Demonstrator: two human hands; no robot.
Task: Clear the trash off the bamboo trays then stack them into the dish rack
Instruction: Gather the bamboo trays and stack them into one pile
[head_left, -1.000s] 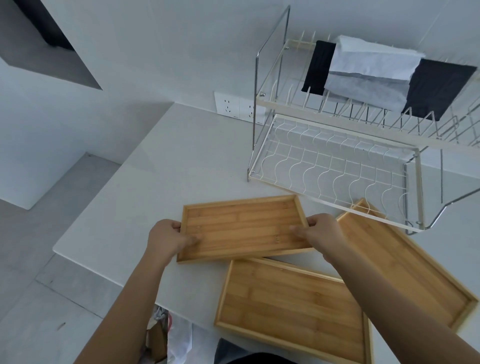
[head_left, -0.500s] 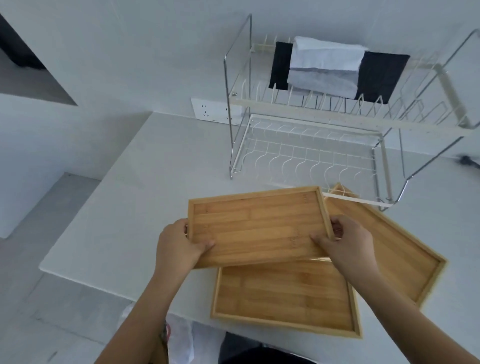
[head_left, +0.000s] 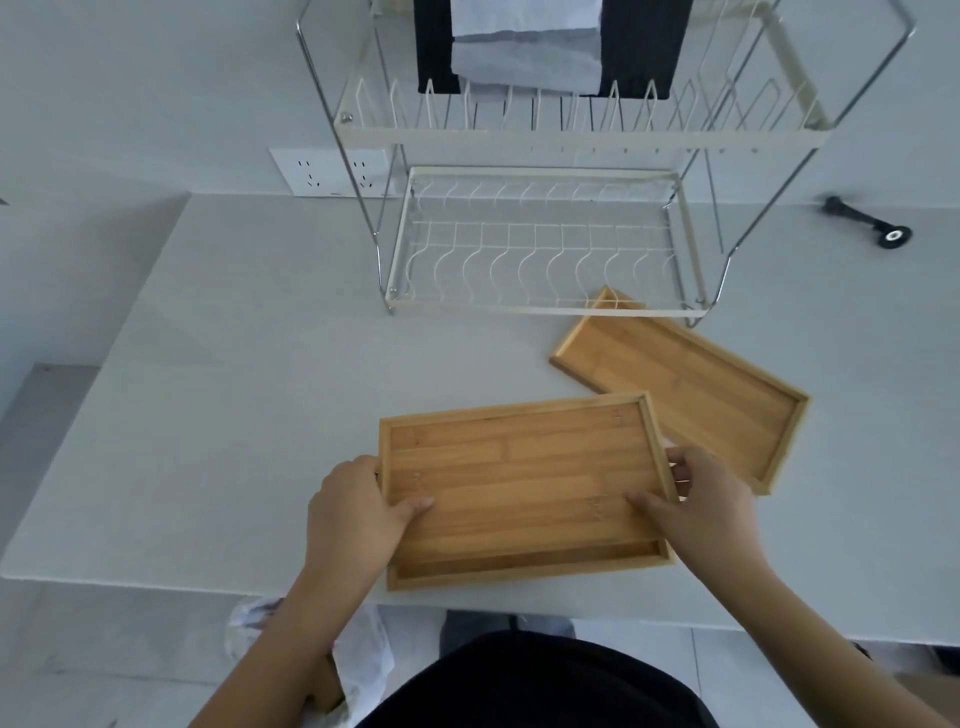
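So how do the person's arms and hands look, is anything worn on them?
Both forearms are bare up to the picture's edge: no sleeves show. The left hand and right hand have no gloves. I see no rings, watch or bracelet. The nails are short and plain.

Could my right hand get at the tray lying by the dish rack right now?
Probably not yet: the right hand and left hand both grip the top tray. Once freed, the way looks open; the angled tray lies uncovered just beyond it.

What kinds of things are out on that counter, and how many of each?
Bamboo trays: 3, held tray, tray beneath it, tray at right
Dish rack: 1
Black tool: 1
Total: 5
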